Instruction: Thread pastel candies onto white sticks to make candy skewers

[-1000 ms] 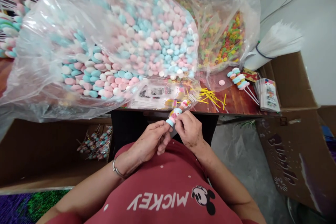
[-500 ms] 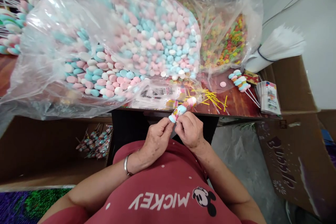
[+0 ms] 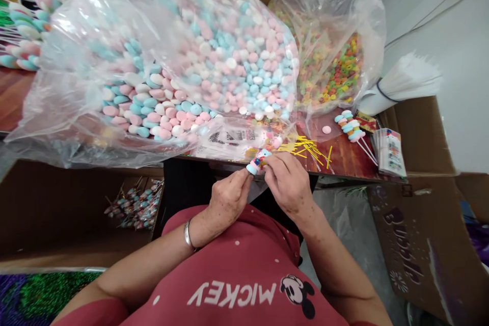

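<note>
A candy skewer [image 3: 263, 156] of pale blue, white and pink pieces, seemingly in a clear printed wrapper, is held tilted at the table's front edge. Thumb and fingers of my left hand [image 3: 227, 196] are closed at its lower end. My right hand [image 3: 291, 183] pinches at its right side, fingertips bent against the candy; whether they grip the wrapper or the candy itself is hidden. Just beyond lie printed clear wrappers [image 3: 229, 138] and scattered yellow twist ties [image 3: 310, 150]. An unwrapped candy skewer [image 3: 349, 126] with white sticks rests to the right.
A large clear bag of pastel candies [image 3: 164, 107] covers the table's left and middle. Behind it on the right stands a bag of colourful ring candies [image 3: 340, 74]. White sticks [image 3: 410, 84] stand bundled beside a card stack [image 3: 388, 152]. Wrapped skewers [image 3: 135, 206] lie in a carton below left.
My right hand has slid up and right along the candy skewer, its fingers now higher on the side. My left hand stays at the lower end. The camera view has shifted slightly.
</note>
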Available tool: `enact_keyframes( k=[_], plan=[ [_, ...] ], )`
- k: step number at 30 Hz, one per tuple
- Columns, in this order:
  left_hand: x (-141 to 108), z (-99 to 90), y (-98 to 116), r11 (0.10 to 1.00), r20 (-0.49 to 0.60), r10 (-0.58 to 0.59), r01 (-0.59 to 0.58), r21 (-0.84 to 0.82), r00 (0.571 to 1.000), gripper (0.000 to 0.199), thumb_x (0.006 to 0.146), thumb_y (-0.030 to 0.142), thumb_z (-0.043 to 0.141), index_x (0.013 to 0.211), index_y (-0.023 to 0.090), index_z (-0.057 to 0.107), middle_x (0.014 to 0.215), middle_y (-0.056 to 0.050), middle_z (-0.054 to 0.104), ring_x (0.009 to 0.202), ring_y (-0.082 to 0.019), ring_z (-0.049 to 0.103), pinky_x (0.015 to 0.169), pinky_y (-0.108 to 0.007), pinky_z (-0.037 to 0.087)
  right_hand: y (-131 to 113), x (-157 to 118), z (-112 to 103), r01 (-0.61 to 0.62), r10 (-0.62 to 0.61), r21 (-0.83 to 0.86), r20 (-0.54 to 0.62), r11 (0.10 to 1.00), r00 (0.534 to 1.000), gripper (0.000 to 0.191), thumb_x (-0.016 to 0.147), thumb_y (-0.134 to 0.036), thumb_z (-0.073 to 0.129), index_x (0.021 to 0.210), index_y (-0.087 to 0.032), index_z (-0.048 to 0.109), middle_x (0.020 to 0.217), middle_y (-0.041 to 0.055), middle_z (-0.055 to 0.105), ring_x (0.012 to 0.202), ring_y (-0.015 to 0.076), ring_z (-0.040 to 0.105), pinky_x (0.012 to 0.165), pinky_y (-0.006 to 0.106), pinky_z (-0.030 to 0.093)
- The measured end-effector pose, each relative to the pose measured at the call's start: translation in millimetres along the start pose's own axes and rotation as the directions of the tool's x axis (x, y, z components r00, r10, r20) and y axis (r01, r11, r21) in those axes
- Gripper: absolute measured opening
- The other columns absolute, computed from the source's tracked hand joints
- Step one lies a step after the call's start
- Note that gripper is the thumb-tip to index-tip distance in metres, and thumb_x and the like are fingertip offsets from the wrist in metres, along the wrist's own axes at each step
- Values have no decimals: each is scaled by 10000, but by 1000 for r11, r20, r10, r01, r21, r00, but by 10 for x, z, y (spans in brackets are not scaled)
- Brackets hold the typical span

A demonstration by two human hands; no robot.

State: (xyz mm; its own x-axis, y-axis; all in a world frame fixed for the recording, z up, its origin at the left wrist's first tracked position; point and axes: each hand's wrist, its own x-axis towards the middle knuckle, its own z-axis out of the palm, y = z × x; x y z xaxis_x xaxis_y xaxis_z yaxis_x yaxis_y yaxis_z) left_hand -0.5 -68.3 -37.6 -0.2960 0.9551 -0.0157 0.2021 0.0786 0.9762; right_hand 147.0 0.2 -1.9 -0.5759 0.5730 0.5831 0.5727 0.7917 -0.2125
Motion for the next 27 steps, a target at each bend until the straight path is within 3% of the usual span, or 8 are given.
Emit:
enact_keyframes(
  k=[5, 9, 11, 13, 16, 18, 20, 27],
  plan=[
    [8, -2, -10, 982, 42, 93, -98, 161, 995, 124, 832, 241, 591, 776, 208, 696, 716, -64, 640, 687, -188, 568, 720, -264, 428, 36, 57, 56, 106, -100, -67, 83, 992, 991, 233, 957, -140, 448, 997, -198, 670, 835, 67, 624, 877, 194, 607, 756, 312, 485],
    [8, -17, 30, 990, 16, 90, -91, 109, 996, 104, 822, 243, 601, 766, 200, 678, 685, -32, 606, 640, -153, 521, 670, -248, 402, 70, 57, 89, 157, -153, -37, 81, 987, 985, 214, 964, -158, 464, 978, -199, 674, 838, 58, 642, 790, 169, 587, 714, 298, 480],
    [14, -18, 71, 1000, 25, -3, 4, -18, 1000, 143, 821, 276, 609, 712, 192, 647, 620, -1, 548, 578, -126, 467, 602, -232, 379, 93, 51, 103, 154, -153, -8, 74, 988, 985, 214, 967, -167, 462, 975, -201, 673, 861, 61, 654, 786, 165, 590, 720, 300, 487],
    [26, -12, 109, 953, 130, -174, 200, -226, 976, 220, 828, 341, 600, 673, 184, 608, 537, 34, 463, 479, -95, 380, 488, -216, 320, 116, 44, 120, 144, -145, 30, 65, 989, 987, 222, 966, -163, 453, 976, -201, 671, 878, 65, 662, 792, 166, 598, 726, 303, 497],
    [45, 5, 148, 704, 356, -360, 502, -503, 862, 253, 770, 404, 655, 690, 178, 575, 477, 76, 402, 367, -52, 273, 375, -196, 209, 140, 32, 147, 162, -164, 90, 21, 983, 986, 233, 956, -133, 443, 973, -198, 666, 870, 66, 667, 801, 167, 605, 734, 304, 511],
    [49, 15, 165, 591, 396, -395, 559, -582, 829, 272, 707, 396, 716, 691, 173, 561, 467, 86, 413, 340, -34, 259, 352, -181, 183, 149, 26, 159, 192, -192, 134, -18, 972, 981, 230, 949, -119, 447, 988, -193, 660, 866, 67, 670, 800, 167, 605, 739, 306, 516],
    [48, 24, 175, 587, 360, -402, 539, -604, 842, 305, 683, 390, 743, 653, 172, 532, 452, 90, 406, 332, -21, 246, 345, -170, 168, 152, 25, 161, 211, -212, 173, -16, 962, 977, 235, 950, -124, 443, 1010, -197, 658, 868, 65, 670, 798, 166, 604, 748, 312, 519],
    [43, 86, 57, 671, 264, -384, 464, -579, 884, 372, 724, 419, 727, 604, 175, 472, 453, 102, 329, 359, -17, 229, 358, -169, 151, 84, 28, 194, 270, -293, 157, 151, 950, 944, 279, 983, -163, 383, 969, -179, 661, 807, 70, 650, 791, 179, 604, 750, 330, 522]
  ],
)
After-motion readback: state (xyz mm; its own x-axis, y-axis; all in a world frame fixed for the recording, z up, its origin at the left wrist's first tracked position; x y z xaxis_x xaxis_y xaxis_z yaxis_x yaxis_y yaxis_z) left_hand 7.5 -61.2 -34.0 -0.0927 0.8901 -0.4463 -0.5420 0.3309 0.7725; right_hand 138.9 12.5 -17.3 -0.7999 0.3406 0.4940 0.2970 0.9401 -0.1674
